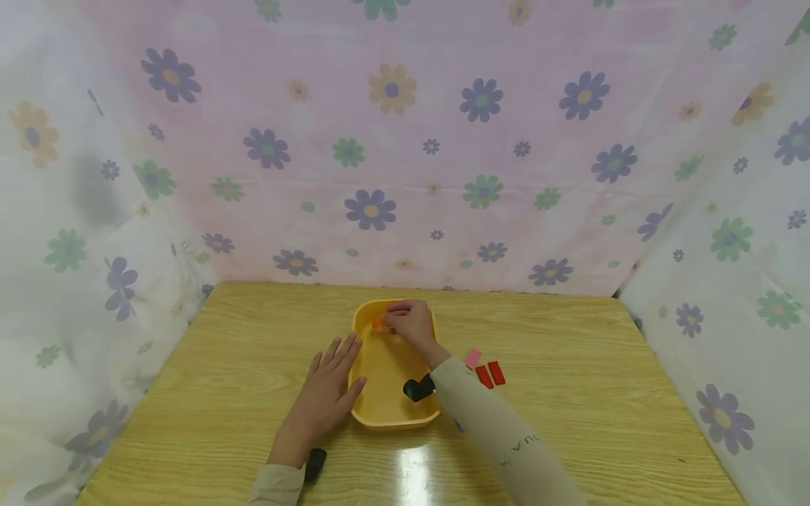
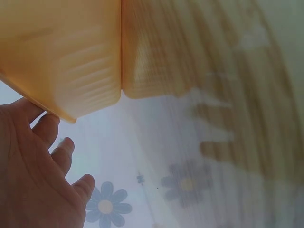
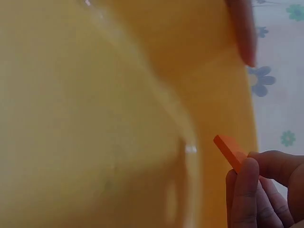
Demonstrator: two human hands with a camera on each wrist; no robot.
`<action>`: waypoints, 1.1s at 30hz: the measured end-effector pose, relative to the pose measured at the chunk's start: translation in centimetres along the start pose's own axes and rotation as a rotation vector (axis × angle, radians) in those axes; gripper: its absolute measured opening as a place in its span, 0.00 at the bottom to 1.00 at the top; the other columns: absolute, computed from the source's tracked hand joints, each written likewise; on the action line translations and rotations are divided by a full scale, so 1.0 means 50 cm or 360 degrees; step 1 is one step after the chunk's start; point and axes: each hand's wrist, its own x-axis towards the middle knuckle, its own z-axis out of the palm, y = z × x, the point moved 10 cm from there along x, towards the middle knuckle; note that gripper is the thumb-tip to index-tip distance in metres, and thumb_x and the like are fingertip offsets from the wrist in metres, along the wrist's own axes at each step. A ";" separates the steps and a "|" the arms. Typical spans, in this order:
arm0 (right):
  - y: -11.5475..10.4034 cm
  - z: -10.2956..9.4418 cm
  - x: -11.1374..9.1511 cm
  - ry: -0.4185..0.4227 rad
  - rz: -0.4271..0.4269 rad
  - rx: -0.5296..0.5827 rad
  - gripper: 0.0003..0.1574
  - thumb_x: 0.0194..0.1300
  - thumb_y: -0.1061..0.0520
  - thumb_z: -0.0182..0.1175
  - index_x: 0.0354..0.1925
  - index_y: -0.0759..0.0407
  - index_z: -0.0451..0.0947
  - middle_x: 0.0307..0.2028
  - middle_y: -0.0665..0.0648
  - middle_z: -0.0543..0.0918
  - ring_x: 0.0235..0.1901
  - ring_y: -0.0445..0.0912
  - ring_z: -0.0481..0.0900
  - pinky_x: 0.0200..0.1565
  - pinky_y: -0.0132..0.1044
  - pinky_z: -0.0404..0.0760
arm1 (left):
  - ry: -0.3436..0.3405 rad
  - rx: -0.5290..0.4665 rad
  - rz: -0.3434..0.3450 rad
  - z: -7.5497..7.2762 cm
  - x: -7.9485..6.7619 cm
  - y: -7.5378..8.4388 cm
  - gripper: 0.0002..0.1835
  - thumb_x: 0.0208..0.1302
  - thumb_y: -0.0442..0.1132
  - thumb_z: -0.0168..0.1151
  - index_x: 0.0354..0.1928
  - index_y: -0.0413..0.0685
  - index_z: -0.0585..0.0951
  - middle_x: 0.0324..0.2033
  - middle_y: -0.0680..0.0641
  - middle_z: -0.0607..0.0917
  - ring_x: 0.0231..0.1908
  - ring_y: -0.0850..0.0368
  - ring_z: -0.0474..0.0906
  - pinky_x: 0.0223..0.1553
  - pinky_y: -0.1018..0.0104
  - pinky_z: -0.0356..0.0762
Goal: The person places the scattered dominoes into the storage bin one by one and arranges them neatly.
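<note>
A yellow plastic tray [image 1: 395, 426] stands on the table. My left hand [image 1: 323, 393] lies along its left side, fingers extended, with fingertips at the rim, as the left wrist view also shows. Over the far end of the tray, my right hand [image 1: 411, 325] pinches a flat orange block [image 3: 230, 152] between thumb and fingers. In the right wrist view the block is tilted, close by the tray wall. Part of the tray floor is hidden beneath my right hand and forearm.
Right of the tray lie two red blocks [image 1: 496, 372] and a pink block [image 1: 472, 358]. A blue piece [image 1: 460, 426] peeks out beside my right sleeve, mostly covered. Flower-patterned cloth [image 1: 392, 140] hangs behind the wood-grain table [image 1: 569, 393] and along both sides.
</note>
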 end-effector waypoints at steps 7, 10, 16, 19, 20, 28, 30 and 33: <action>0.022 0.016 0.009 0.0010 0.0034 -0.0298 0.12 0.53 0.66 0.72 0.37 0.71 0.85 0.29 0.62 0.87 0.23 0.43 0.79 0.28 0.33 0.83 | 0.0001 0.0006 0.0000 0.003 0.001 -0.001 0.35 0.75 0.47 0.58 0.78 0.46 0.61 0.78 0.46 0.59 0.78 0.37 0.53 0.73 0.30 0.48; 0.023 0.014 0.012 0.0056 0.0012 -0.0441 0.12 0.50 0.66 0.76 0.34 0.70 0.84 0.30 0.61 0.85 0.25 0.44 0.78 0.30 0.33 0.82 | 0.0010 0.0006 0.0005 0.002 0.001 -0.001 0.35 0.74 0.47 0.59 0.78 0.46 0.62 0.78 0.46 0.59 0.77 0.37 0.53 0.73 0.30 0.48; 0.028 0.010 0.018 0.0141 -0.0053 -0.0654 0.13 0.46 0.68 0.77 0.30 0.67 0.82 0.28 0.59 0.83 0.26 0.46 0.77 0.31 0.35 0.81 | 0.0006 0.0001 0.0012 0.001 0.001 0.000 0.35 0.74 0.48 0.58 0.78 0.45 0.62 0.78 0.46 0.59 0.77 0.37 0.53 0.73 0.30 0.49; 0.029 0.008 0.017 0.0156 -0.0064 -0.0635 0.13 0.45 0.69 0.77 0.30 0.68 0.83 0.28 0.59 0.83 0.26 0.47 0.78 0.30 0.35 0.82 | 0.0008 0.0006 0.0009 0.001 0.000 0.000 0.35 0.74 0.47 0.59 0.78 0.45 0.62 0.78 0.45 0.60 0.77 0.37 0.53 0.73 0.30 0.49; 0.028 0.007 0.017 0.0158 -0.0068 -0.0624 0.13 0.45 0.69 0.77 0.31 0.68 0.83 0.28 0.59 0.83 0.26 0.47 0.78 0.30 0.35 0.82 | 0.0010 0.0009 0.0008 0.001 0.000 0.000 0.35 0.74 0.47 0.59 0.78 0.45 0.63 0.78 0.45 0.60 0.77 0.37 0.54 0.72 0.30 0.49; 0.019 0.011 0.012 0.0133 -0.0131 -0.0605 0.14 0.47 0.70 0.76 0.34 0.71 0.82 0.29 0.61 0.84 0.27 0.47 0.78 0.32 0.37 0.83 | 0.0002 0.0012 -0.0004 0.003 -0.001 0.000 0.35 0.74 0.47 0.58 0.78 0.44 0.63 0.78 0.45 0.60 0.77 0.37 0.53 0.72 0.29 0.49; 0.018 0.011 0.011 0.0129 -0.0135 -0.0603 0.15 0.48 0.70 0.75 0.34 0.71 0.81 0.29 0.61 0.83 0.28 0.47 0.78 0.33 0.38 0.83 | -0.0002 0.0003 -0.0005 0.003 -0.001 0.000 0.35 0.75 0.47 0.58 0.78 0.44 0.63 0.78 0.45 0.59 0.77 0.37 0.53 0.73 0.29 0.48; 0.016 0.010 0.011 0.0126 -0.0136 -0.0627 0.15 0.48 0.70 0.75 0.35 0.71 0.81 0.30 0.61 0.83 0.28 0.48 0.78 0.34 0.39 0.83 | 0.0000 0.0000 -0.0005 0.003 -0.001 0.000 0.35 0.75 0.47 0.58 0.78 0.45 0.62 0.78 0.46 0.59 0.77 0.37 0.53 0.72 0.29 0.48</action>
